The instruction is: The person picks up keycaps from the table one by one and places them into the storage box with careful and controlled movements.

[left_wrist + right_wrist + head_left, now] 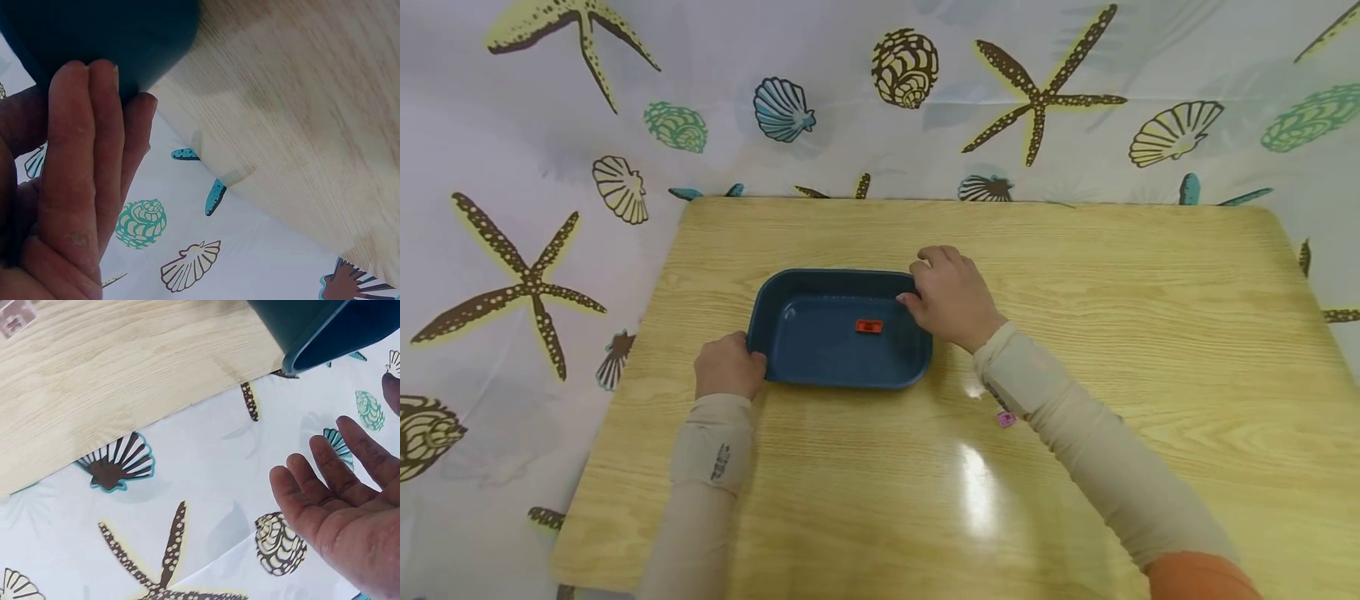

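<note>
A dark blue rectangular tub (838, 386) rests on the wooden table, and a small red tag with dark print (868, 327) lies on its floor. My left hand (730, 367) grips the tub's left wall; in the left wrist view its fingers (72, 162) lie along the outside of the tub (134, 44), the thumb on the other side. At the tub's far right corner is my right hand (953, 296). Seen from the right wrist, its loosely bent fingers stand apart from the tub wall (281, 328) with nothing between them.
On the wooden table (1120, 317), a small pink printed tag (1006, 418) lies close beside the right forearm. White cloth (850, 158) with starfish and shell prints surrounds the table's far and left edges.
</note>
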The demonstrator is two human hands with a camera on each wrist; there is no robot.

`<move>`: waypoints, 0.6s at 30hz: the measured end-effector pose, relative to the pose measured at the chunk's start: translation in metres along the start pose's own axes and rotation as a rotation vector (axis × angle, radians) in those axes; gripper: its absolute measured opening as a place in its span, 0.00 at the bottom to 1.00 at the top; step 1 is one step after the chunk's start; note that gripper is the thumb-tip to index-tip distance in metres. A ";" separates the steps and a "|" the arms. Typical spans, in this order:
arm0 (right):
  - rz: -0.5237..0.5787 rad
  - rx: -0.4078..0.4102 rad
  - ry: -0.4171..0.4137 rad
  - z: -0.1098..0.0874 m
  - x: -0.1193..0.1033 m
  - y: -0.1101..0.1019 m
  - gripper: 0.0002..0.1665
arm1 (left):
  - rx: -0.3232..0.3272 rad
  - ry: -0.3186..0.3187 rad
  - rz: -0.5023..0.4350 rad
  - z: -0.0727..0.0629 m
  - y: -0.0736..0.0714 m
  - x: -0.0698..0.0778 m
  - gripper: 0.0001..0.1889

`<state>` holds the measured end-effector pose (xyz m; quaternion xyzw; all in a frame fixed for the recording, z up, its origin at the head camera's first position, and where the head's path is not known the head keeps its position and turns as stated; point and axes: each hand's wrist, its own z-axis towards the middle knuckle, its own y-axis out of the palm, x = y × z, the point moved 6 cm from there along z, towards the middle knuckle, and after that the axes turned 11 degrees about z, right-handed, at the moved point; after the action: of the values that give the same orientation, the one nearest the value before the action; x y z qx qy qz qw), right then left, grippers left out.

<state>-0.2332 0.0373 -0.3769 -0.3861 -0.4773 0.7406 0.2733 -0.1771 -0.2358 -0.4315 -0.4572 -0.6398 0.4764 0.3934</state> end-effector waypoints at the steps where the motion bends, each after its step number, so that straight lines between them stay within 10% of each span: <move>1: 0.004 0.019 -0.002 -0.002 0.003 -0.003 0.22 | -0.003 -0.005 -0.001 0.000 0.000 0.000 0.16; 18: 0.063 0.087 0.209 -0.067 0.091 -0.027 0.22 | -0.005 -0.003 0.000 -0.001 -0.001 0.001 0.15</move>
<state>-0.2265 0.1516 -0.3968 -0.4638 -0.4011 0.7246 0.3147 -0.1762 -0.2345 -0.4305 -0.4575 -0.6415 0.4754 0.3914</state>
